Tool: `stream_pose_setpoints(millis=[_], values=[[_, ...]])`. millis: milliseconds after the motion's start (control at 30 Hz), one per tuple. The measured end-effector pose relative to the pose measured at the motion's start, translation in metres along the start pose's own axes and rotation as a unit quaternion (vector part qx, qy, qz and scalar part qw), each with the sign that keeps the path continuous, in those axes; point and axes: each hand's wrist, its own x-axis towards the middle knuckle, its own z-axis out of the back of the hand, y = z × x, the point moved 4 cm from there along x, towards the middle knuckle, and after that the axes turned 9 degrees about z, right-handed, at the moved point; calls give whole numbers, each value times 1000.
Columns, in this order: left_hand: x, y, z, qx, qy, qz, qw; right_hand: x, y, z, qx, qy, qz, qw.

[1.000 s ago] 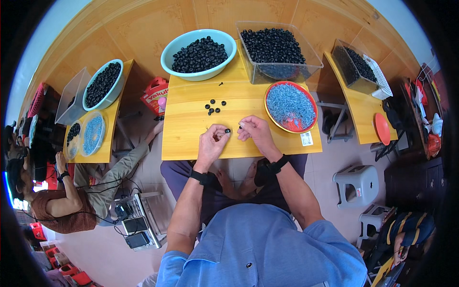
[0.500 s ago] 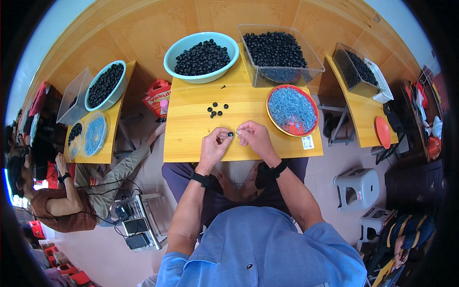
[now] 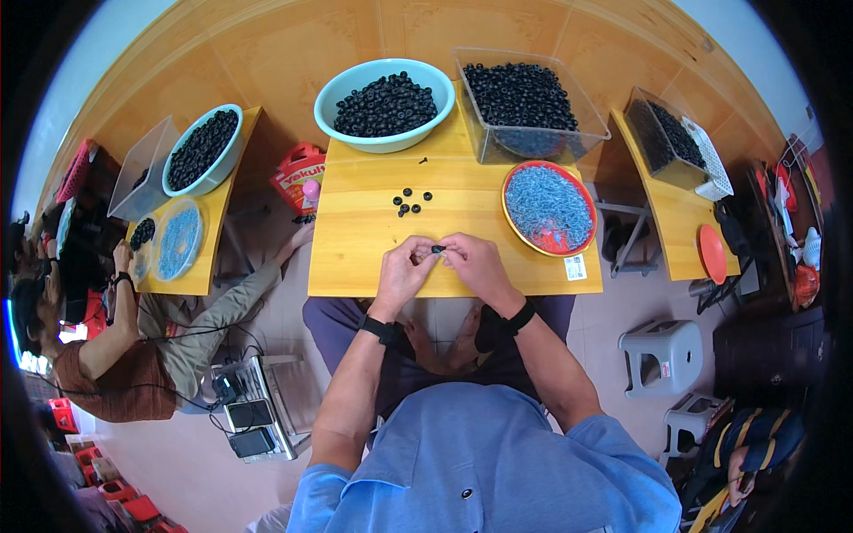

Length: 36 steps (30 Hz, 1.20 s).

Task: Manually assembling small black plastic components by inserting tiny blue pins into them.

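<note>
Close to the near edge of the table, my left hand (image 3: 406,271) pinches a small black ring-shaped piece (image 3: 437,250) between thumb and fingertips. Fingertips of my right hand (image 3: 473,266) are closed against the same piece from the other side; whatever tiny part they hold is hidden. Several loose black ring-shaped pieces (image 3: 416,209) lie on the wooden table (image 3: 355,240) beyond my hands. To the right of them stands a red round tray with a yellow rim (image 3: 506,218), heaped with small bluish screw-like pieces (image 3: 546,204).
A light-blue basin (image 3: 322,115) and a clear plastic bin (image 3: 591,124), both full of black pieces, stand at the table's far side. One small dark screw-like piece (image 3: 423,161) lies near them. A co-worker (image 3: 115,364) sits at the left table; a grey stool (image 3: 662,355) stands right.
My right hand has moved left, and its fingertips now meet the black piece in my left hand. The whole view has shifted slightly. At the left, the co-worker's arm has moved.
</note>
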Motion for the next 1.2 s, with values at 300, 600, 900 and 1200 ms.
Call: stream_pose_setpoints(millis=[300,600,900,1200], values=[[-1,-2,1,-2,8,2,1000,-2,12,6,-65,-3,52,997],[-1,-4,0,-13,6,4,1000,-3,12,8,-92,-24,79,992],[-1,-4,1,6,0,2,1000,-3,13,7,-104,-20,92,990],[-2,-4,0,4,2,-5,1000,-3,13,5,-120,-17,106,987]])
